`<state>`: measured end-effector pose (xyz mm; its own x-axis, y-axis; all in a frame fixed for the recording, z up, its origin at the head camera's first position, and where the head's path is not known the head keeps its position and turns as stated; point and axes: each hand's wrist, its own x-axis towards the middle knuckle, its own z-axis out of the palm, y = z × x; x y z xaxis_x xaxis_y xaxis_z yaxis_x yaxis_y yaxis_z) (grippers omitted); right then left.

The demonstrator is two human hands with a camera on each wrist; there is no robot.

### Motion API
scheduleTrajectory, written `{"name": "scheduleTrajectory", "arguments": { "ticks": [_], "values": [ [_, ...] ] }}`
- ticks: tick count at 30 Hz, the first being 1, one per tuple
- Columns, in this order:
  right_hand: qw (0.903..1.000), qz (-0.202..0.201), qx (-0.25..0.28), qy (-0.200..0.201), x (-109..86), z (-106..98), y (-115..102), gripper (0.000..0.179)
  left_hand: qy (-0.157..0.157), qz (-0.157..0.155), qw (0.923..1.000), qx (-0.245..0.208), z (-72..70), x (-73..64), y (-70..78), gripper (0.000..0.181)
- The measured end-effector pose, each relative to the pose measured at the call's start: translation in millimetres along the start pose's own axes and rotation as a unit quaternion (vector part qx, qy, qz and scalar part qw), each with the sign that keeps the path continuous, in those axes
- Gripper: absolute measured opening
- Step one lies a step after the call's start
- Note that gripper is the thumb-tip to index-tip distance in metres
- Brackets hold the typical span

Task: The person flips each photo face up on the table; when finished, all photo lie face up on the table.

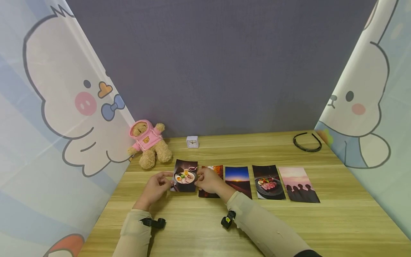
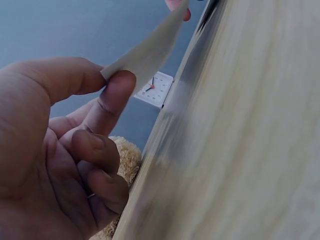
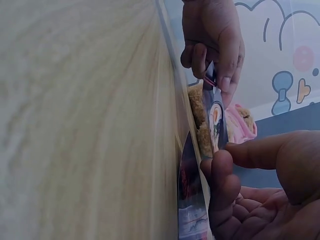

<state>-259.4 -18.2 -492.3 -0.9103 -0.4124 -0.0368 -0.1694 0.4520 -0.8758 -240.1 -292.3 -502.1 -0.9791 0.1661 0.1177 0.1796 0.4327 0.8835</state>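
A photo card of a ramen bowl is held above the table between both hands. My left hand pinches its left edge between thumb and index finger; the left wrist view shows the card's pale back, bent slightly. My right hand pinches the opposite edge, also seen in the right wrist view. Under and beside the right hand lies an autumn-leaf photo, partly covered by it. To its right lie a sunset photo, a steak photo and a pink-sky photo with silhouettes.
A teddy bear in a pink hoodie sits at the back left of the wooden table. Next to it stands a small white clock. A black headband lies at the back right. A grey wall panel closes off the back.
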Motion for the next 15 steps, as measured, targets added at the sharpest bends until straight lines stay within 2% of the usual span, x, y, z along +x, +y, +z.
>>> {"name": "scheduleTrajectory", "arguments": {
  "ticks": [7, 15],
  "values": [
    [0.9996, 0.002, -0.024, -0.016, -0.3, 1.6, 0.3, 0.054, -0.015, -0.002, 0.9997, 0.020, -1.1, 1.5, -6.0, 0.031],
    [0.9982, -0.018, -0.053, -0.022, -2.9, 3.1, -1.5, 0.054, -0.023, -0.023, 0.9984, 0.046, -2.5, 1.4, -9.7, 0.027]
  ]
}}
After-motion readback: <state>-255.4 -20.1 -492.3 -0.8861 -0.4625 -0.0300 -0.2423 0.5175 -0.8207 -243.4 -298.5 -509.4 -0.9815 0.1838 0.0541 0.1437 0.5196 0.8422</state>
